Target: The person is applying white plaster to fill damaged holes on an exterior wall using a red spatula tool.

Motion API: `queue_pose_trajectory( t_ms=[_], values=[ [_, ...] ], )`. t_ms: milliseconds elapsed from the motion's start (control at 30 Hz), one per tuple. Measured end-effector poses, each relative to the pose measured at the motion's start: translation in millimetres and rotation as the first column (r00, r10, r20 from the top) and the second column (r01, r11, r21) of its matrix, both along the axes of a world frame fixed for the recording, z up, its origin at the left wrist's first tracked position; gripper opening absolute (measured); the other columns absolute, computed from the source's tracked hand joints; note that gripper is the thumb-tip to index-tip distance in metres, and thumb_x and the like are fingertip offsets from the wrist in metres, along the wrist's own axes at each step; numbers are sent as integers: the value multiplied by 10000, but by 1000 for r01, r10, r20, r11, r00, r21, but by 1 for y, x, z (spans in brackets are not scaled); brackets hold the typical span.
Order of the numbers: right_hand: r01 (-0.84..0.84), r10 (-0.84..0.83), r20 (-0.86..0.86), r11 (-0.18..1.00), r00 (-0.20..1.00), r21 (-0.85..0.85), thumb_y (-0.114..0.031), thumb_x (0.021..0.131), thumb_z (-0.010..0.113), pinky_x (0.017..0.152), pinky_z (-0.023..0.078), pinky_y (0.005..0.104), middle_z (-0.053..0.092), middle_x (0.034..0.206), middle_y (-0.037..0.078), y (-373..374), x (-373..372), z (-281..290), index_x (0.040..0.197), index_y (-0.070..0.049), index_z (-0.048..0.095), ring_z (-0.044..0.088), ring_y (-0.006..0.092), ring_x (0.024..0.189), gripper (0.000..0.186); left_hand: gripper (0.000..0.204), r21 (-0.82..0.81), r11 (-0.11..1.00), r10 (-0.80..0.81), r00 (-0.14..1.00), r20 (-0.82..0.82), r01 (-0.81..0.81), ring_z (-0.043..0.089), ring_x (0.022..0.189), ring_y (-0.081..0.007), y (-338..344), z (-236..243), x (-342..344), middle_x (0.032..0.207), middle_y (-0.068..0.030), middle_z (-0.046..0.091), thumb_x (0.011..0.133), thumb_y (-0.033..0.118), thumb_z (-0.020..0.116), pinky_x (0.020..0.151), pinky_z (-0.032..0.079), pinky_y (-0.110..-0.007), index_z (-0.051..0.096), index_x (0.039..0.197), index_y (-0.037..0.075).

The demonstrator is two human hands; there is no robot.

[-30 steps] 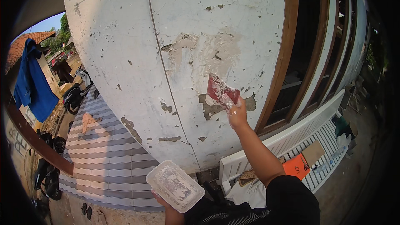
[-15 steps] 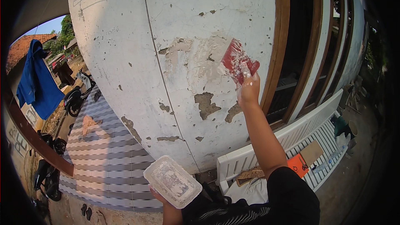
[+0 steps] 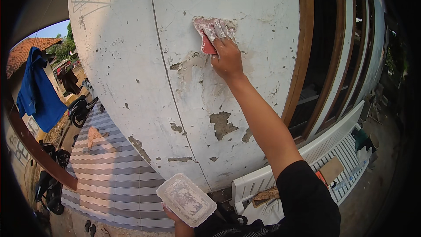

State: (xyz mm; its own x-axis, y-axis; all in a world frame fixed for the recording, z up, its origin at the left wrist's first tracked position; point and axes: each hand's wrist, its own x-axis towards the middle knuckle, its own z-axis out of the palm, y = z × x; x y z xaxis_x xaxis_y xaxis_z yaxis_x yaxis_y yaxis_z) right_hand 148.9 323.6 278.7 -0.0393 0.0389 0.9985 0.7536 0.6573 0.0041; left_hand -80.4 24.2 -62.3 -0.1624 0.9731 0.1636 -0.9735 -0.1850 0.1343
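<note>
My right hand (image 3: 226, 57) grips a red putty spreader (image 3: 208, 46) smeared with whitish filler. Its wide edge presses against the white wall (image 3: 245, 101), above a patch of beige filler (image 3: 188, 68). Filler also coats the fingers of this hand. Low in front of me, my left hand (image 3: 169, 213) holds a shallow rectangular plastic tub (image 3: 187, 199) from beneath; most of that hand is hidden under it. White residue covers the inside of the tub. Bare grey spots where paint has flaked, one large (image 3: 222, 125), lie below the filler patch.
Brown-framed windows (image 3: 307, 52) stand right of the wall. Below them is a white slatted bench (image 3: 302, 166) with a piece of cardboard (image 3: 331, 170) on it. At left are a striped tiled floor (image 3: 118, 180), a hanging blue garment (image 3: 39, 96) and parked motorcycles (image 3: 79, 110).
My right hand has carried the spreader up and left across the wall, turning its blade upward. The tub in my left hand has shifted slightly right and down in view.
</note>
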Motion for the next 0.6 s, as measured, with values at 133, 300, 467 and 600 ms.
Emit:
queue_pose_trajectory(
  t_ms=[133,300,467,600],
  values=[
    [-100,112,-184,992,976,71,-4,634,517,736,497,456,613,868,210,12,-16,-9,1006,35,629,592,407,806,391,899,-70,989,97,939,-329,-127,472,1271,-468,14,-11,-5,1481,-231,382,868,722,402,1011,425,-640,283,1510,105],
    [-160,165,-194,986,967,41,-1,617,534,743,509,452,625,842,200,4,-21,-19,971,39,641,601,399,795,372,897,-47,998,21,969,-248,-34,479,1258,-477,28,1,6,1478,-237,379,874,716,397,1006,427,-643,268,1514,102],
    [-306,286,-181,947,941,-96,-1,625,492,731,493,456,605,857,235,-15,-16,-49,972,45,611,577,447,826,369,888,19,997,-68,962,-263,76,463,1274,-477,35,11,26,1487,-236,368,881,702,408,1001,425,-650,256,1520,104],
    [-357,328,-164,911,930,-207,-9,648,516,745,489,456,609,892,238,-35,-21,-73,994,48,604,575,444,842,361,878,48,989,-135,990,-32,137,451,1290,-468,20,26,37,1499,-226,357,882,694,419,1004,420,-656,256,1523,116]
  ],
)
